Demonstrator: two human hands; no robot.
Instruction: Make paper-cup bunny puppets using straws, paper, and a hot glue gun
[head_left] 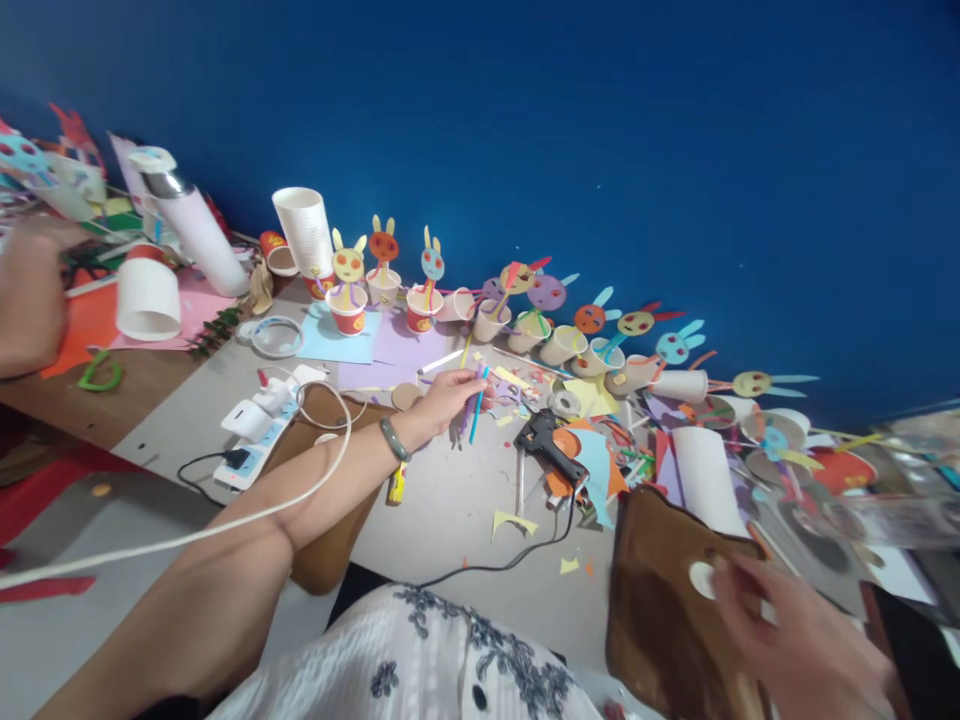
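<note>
My left hand (452, 397) is over the middle of the table, with a bracelet on its wrist. Its fingers pinch a thin blue stick (478, 408) and a thin purple one beside it; whether these are pipe cleaners or straws I cannot tell. At the lower right, my right hand (799, 625) is smeared by motion above a brown padded thing (660, 600) with white round spots. What its fingers hold, if anything, is unclear. A black glue gun (551, 445) lies on the table between the hands, its cord running toward me.
Paper cups with rabbit-headed figures (347, 265) line the blue wall. A stack of cups (304, 230) and a pink bottle (195, 225) stand left. A power strip (259, 440) with a white cable lies near my left forearm. Another person's arm (30, 295) is far left.
</note>
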